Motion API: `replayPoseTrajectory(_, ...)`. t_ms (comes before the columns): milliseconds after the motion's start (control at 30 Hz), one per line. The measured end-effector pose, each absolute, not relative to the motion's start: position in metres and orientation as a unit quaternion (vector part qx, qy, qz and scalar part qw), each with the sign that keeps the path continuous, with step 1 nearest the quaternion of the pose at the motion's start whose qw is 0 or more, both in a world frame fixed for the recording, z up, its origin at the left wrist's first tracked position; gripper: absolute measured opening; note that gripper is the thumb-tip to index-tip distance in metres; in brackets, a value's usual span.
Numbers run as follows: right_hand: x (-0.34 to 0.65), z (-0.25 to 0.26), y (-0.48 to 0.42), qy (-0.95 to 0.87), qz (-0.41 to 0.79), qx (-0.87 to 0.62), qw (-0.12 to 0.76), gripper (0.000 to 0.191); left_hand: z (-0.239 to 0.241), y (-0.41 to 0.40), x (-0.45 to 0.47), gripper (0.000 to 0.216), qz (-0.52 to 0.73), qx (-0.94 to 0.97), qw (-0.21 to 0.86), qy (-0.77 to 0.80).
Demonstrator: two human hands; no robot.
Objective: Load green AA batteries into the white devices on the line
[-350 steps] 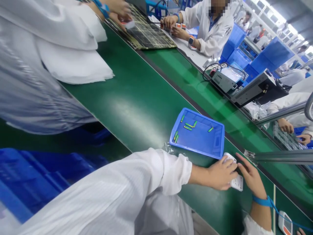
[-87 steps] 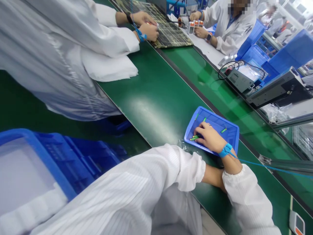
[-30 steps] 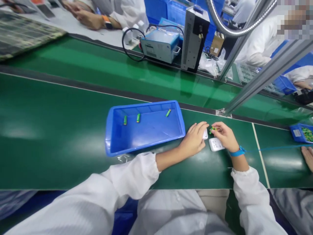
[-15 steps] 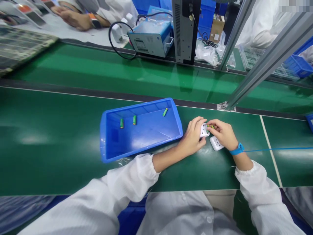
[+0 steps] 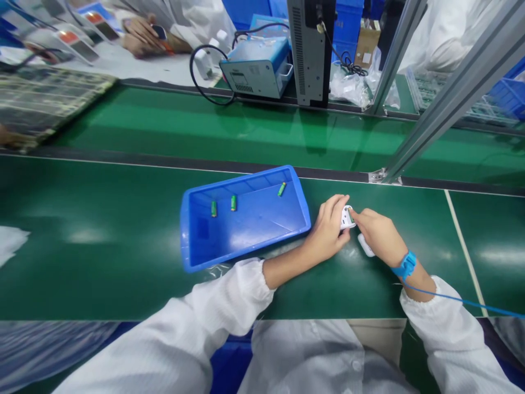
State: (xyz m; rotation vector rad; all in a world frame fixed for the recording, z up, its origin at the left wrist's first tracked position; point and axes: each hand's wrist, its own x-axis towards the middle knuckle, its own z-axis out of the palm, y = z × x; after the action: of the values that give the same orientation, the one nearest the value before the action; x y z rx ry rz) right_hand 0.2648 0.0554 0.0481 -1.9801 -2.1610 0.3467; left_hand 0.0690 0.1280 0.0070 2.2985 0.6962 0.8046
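My left hand (image 5: 328, 232) grips a small white device (image 5: 346, 218) on the green belt, just right of a blue tray (image 5: 192, 241). My right hand (image 5: 379, 235) is closed in a pinch, its fingertips pressed to the device; what it pinches is hidden. A second white piece (image 5: 366, 246) lies partly under my right hand. Three green batteries lie in the tray: one battery (image 5: 214, 208), a second battery (image 5: 233, 203) and a third battery (image 5: 281, 189). A blue wrist strap (image 5: 405, 265) with a cord is on my right wrist.
A grey metal post (image 5: 447, 87) slants up from the belt's far edge. Behind the belt stand a blue-grey box (image 5: 256, 68) with a black cable and a dark upright unit (image 5: 309, 49). Another person's hands (image 5: 141, 35) work at the far left, near a dark panel (image 5: 41, 104).
Since 0.5 s ago my right hand has closed in on the white device, and the green battery seen at its fingertips no longer shows. Earlier, my right hand picked batteries from the tray.
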Motion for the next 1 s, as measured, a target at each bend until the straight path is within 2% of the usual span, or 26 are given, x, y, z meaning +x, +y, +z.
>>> replayPoseTrajectory(100,0.267,0.051,0.052,-0.731,0.127,-0.664,0.093,0.048,0.006,0.129,0.069,0.091,0.306,0.866,0.298,0.259)
replayPoseTrajectory(233,0.278,0.050,0.052,-0.711,0.171,-0.647,0.214,0.036,0.005,0.130,0.068,0.092,0.306,0.866,0.300,0.259)
replayPoseTrajectory(400,0.286,0.046,0.051,-0.656,0.210,-0.657,0.305,0.055,0.004,0.130,0.068,0.084,0.306,0.868,0.297,0.254)
replayPoseTrajectory(533,0.281,0.044,0.052,-0.650,0.236,-0.641,0.334,0.057,0.002,0.130,0.068,0.082,0.307,0.869,0.296,0.250)
replayPoseTrajectory(767,0.274,0.046,0.051,-0.638,0.235,-0.631,0.374,0.046,0.001,0.130,0.068,0.082,0.310,0.870,0.295,0.246)
replayPoseTrajectory(1000,0.257,0.040,0.050,-0.643,0.152,-0.653,0.371,0.026,0.003,0.130,0.068,0.079,0.313,0.867,0.302,0.244)
